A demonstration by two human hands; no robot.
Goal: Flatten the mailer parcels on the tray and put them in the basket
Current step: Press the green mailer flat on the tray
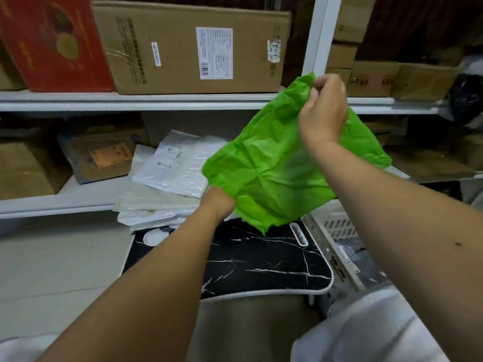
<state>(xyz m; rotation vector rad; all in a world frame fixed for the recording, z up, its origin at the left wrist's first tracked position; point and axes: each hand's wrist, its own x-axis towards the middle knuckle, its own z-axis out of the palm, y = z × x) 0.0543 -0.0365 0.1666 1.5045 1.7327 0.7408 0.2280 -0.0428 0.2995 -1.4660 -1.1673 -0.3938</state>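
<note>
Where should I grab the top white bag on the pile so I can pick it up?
Probably by its near left corner. The white mailer lies flat and tilted on top of the pile, and that edge sticks out past the ones under it. Its right side is hidden behind the green mailer, so come in from the left with finger and thumb.
</note>
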